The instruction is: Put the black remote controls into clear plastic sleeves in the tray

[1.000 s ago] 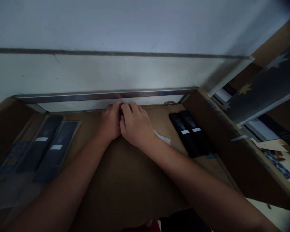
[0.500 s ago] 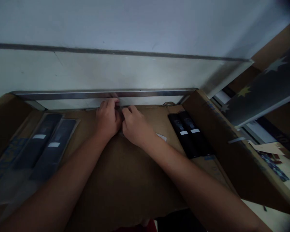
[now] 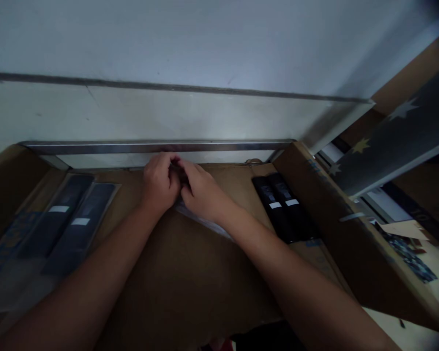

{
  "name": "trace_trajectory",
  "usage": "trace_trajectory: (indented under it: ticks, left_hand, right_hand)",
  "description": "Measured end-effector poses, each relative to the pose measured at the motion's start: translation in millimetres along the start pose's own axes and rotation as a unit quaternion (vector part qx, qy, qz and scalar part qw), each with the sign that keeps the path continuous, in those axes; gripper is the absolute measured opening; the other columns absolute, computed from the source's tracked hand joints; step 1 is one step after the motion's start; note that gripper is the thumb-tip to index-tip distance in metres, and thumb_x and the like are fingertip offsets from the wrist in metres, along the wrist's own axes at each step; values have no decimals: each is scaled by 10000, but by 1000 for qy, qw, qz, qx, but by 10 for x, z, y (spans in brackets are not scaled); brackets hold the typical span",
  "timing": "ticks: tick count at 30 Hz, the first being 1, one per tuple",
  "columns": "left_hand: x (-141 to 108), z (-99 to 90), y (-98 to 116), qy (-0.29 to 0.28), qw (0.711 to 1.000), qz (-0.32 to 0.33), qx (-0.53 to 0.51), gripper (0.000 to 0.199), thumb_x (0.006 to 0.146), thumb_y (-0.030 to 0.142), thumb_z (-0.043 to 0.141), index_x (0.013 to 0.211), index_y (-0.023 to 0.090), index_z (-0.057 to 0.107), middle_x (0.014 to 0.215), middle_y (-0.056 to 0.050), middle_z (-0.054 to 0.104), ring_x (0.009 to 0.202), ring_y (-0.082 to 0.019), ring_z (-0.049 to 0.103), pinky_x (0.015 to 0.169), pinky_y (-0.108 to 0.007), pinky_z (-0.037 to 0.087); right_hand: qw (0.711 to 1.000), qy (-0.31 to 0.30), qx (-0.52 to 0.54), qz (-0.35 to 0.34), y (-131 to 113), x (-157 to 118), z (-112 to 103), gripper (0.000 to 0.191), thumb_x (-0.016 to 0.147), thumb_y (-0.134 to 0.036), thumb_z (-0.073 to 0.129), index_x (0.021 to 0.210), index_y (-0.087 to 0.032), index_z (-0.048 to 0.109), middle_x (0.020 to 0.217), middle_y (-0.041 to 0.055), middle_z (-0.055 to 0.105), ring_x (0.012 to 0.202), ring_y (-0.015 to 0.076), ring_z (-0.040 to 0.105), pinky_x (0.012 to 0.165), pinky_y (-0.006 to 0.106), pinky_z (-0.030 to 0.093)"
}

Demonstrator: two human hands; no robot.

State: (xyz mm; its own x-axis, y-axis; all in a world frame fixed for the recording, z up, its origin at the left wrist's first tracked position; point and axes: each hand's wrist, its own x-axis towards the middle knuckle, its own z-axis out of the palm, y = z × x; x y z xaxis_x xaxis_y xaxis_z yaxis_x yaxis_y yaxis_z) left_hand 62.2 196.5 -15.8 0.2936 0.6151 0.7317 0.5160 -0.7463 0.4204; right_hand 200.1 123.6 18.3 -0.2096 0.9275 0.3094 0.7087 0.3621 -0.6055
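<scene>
My left hand (image 3: 161,178) and my right hand (image 3: 201,190) meet over the brown cardboard (image 3: 190,282), near its far edge. Both have their fingers curled and their tips close together. From under my right hand a strip of clear plastic bag (image 3: 205,224) runs out toward my right forearm. What lies between the fingers of my left hand is hidden. Off to the left are two long black packs with white labels, one pack (image 3: 68,200) beside another (image 3: 91,204), in clear plastic. Two similar black packs, a pack (image 3: 272,195) and its neighbour (image 3: 287,190), lie at the right.
Raised cardboard flaps stand at the left (image 3: 14,180) and right (image 3: 351,243). A metal strip (image 3: 205,145) and a pale wall panel (image 3: 190,112) border the far side. Papers (image 3: 406,229) and a dark panel with stars (image 3: 395,141) are beyond the right flap.
My right hand has turned and closed in against my left fingers. More of the clear plastic strip now shows beneath it. The view has shifted slightly.
</scene>
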Motion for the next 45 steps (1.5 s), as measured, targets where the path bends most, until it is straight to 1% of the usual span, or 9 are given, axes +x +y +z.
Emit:
trace_trajectory:
  ticks: [3,5,7,12,19,25,35,41,45]
  left_hand:
    - [8,-1,17,-1,1000,-13,18,259,787,67,479,969,216,587,930,-51,662,914,-231,620,853,-397,509]
    - [13,-1,30,-3,999,-24,23,270,763,62,480,951,226,584,899,-46,655,897,-235,622,849,-401,514]
    - [16,-2,37,-6,999,-28,21,283,739,56,483,942,228,582,872,-39,647,874,-231,621,839,-398,516]
    - [15,-12,35,-9,1000,-14,24,289,717,40,489,923,221,582,857,-36,638,860,-225,616,816,-382,514]
    - [21,-59,69,-31,999,-2,24,269,724,30,472,878,225,574,840,-32,629,841,-213,618,811,-360,520]
    - [7,-64,84,-53,998,-10,23,252,725,54,472,867,235,572,837,-33,635,822,-213,622,792,-360,526]
    - [13,-39,65,-54,998,-12,9,234,720,60,447,827,228,570,817,-25,639,799,-202,622,751,-338,502]
    - [13,-37,66,-59,998,-21,10,228,719,65,448,822,225,574,815,-26,644,788,-206,624,744,-344,497]
    - [14,-42,71,-70,997,-20,9,240,717,59,445,826,225,578,824,-26,646,795,-203,627,749,-340,496]
  right_hand:
    - [995,-52,-56,66,-7,-27,-94,392,892,-153,529,1284,-152,510,1173,131,675,1056,276,638,895,392,521]
    - [987,-88,-98,91,-14,-39,-116,303,896,-204,582,1192,-147,552,1071,125,703,962,282,661,817,369,519]
    - [982,-104,-133,88,-15,-42,-105,237,893,-204,602,1122,-150,577,1048,125,712,942,280,668,795,352,505]
    - [977,-102,-174,74,12,-29,-48,122,930,-174,551,1039,-160,602,1025,116,719,929,255,673,783,329,484]
    - [973,-93,-187,97,-3,-26,-45,153,933,-140,519,1056,-147,608,1028,132,719,920,255,676,775,335,494]
    - [966,-45,-202,153,-34,-25,-39,210,919,-92,488,1096,-127,596,1013,143,718,915,269,687,763,343,510]
    - [977,-25,-144,156,-2,-11,33,189,959,-214,473,1069,-150,612,983,142,734,915,275,704,788,347,508]
    - [974,-44,-150,164,-25,-15,9,200,973,-243,490,1042,-146,651,967,147,743,895,277,715,768,338,515]
    - [969,-80,-166,163,-28,-13,-17,243,982,-281,494,950,-144,692,923,156,746,862,284,715,731,339,523]
